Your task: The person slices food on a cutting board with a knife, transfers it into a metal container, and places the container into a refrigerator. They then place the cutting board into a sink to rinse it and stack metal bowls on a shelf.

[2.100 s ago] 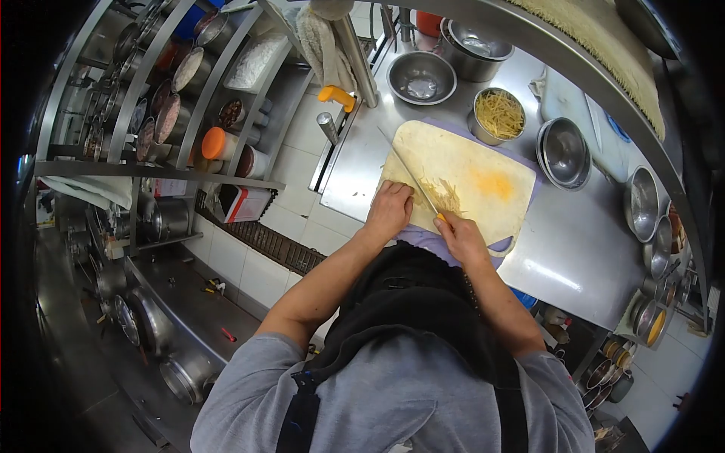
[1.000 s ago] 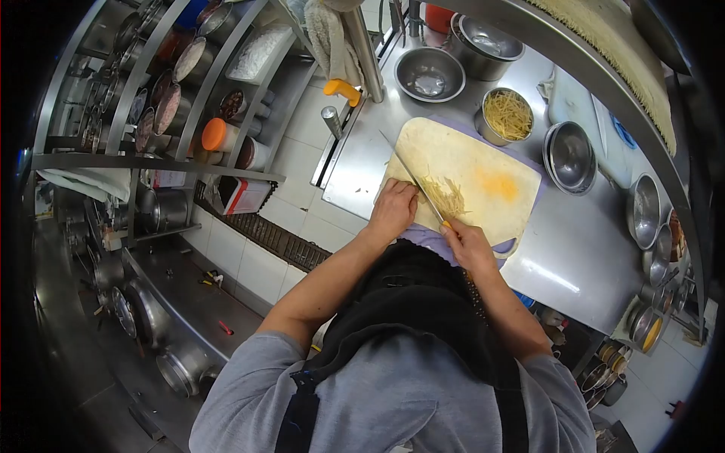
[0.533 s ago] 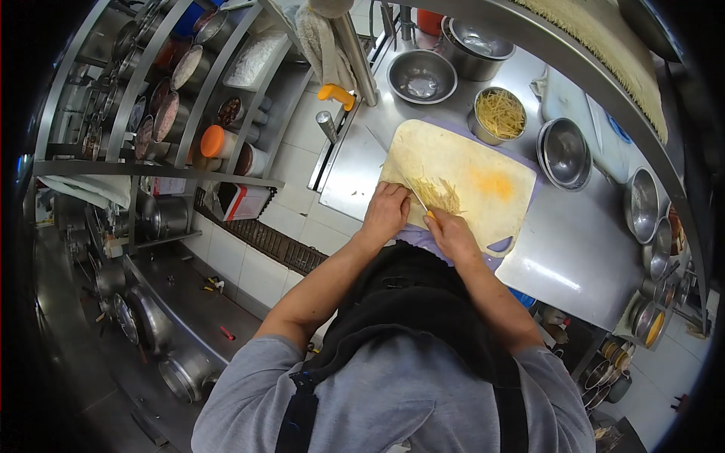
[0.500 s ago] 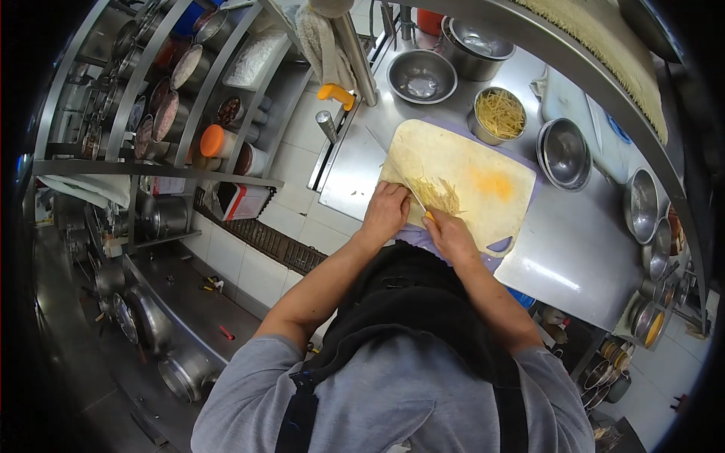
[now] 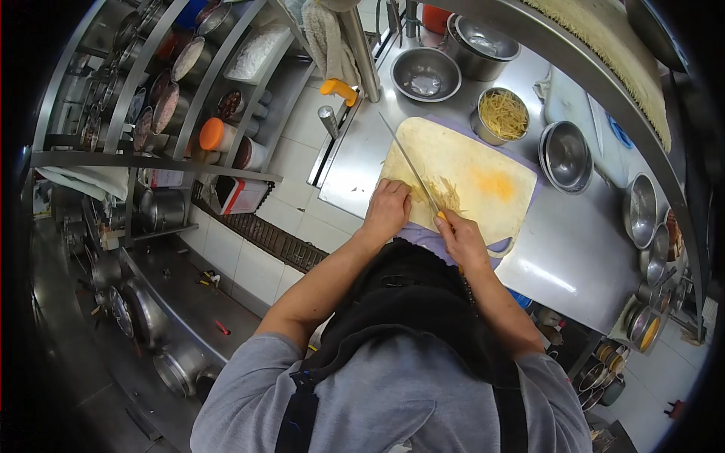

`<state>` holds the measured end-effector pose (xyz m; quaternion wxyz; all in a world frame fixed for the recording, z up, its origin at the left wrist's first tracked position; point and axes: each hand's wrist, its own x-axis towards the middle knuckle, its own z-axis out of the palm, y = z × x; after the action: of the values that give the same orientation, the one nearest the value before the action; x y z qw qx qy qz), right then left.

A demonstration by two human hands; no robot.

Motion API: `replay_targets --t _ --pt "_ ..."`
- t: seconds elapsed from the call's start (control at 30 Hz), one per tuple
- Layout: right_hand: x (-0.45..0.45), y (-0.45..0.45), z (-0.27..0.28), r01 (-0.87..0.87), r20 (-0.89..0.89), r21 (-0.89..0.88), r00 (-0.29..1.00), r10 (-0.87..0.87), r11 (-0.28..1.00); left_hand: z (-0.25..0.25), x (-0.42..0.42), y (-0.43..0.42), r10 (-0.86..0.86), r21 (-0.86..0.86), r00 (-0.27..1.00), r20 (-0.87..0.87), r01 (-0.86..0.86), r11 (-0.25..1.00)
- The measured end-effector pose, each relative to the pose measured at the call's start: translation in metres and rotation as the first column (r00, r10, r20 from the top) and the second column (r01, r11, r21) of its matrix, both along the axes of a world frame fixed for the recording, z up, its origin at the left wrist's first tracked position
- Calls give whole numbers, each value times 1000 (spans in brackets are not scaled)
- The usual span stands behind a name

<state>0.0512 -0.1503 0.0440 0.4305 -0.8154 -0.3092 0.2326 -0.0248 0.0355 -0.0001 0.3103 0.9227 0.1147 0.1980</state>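
Note:
My right hand (image 5: 463, 238) is wrapped round the yellow-orange handle of a long knife (image 5: 408, 162). Its thin blade points to the upper left across the cutting board (image 5: 507, 162), and the tip reaches past the board's left edge. Just left of the blade, my left hand (image 5: 388, 207) rests on the board's near left side with its fingers curled down. What lies under those fingers is hidden. Thin pale yellow shreds (image 5: 447, 194) of a vegetable lie in a loose pile by the blade, on both sides of it. An orange stain marks the board farther right.
A purple cloth (image 5: 423, 238) lies under the board on the steel table (image 5: 563, 249). Behind the board stand a metal pot of pale yellow strips (image 5: 504, 115) and a metal bowl (image 5: 426, 75). Stacked bowls (image 5: 567, 157) are to the right. Shelves with containers (image 5: 217, 136) rise at left.
My right hand and the knife have shifted to the right, away from my left fingers, and the blade now stands steeper. My left hand has stayed nearly in place.

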Motion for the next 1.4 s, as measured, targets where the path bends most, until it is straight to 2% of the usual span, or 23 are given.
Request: replay_targets --t 0.17,0.5,0.57,0.67,0.77,1.1,1.27,1.4 --pt "0 0 -13 37 -135 -125 989 -54 991 2 2 -4 -1 13 1000 -10 1 1000" --pt "6 -2 -17 47 -105 -100 993 -57 994 -2 12 -11 -87 120 992 -87 98 988" --pt "10 -4 -13 80 -111 -147 989 -96 986 -3 14 -11 -99 136 991 -86 110 985" --pt "12 -10 -13 84 -79 -128 992 -95 988 -1 17 -14 -88 159 995 -39 93 983" --pt "10 -12 1 52 -103 -134 993 -66 990 -4 17 -13 -92 146 995 -46 98 984" --pt "7 -21 -4 37 -92 -113 995 -47 993 -2 17 -15 -68 110 997 -45 72 991" --pt "7 -20 -2 20 -152 -136 988 -41 991 -2 15 -15 -54 115 996 -69 62 991" --pt "9 -19 -3 -8 -100 -150 995 -8 989 -4 17 -16 -63 141 993 -97 77 987"
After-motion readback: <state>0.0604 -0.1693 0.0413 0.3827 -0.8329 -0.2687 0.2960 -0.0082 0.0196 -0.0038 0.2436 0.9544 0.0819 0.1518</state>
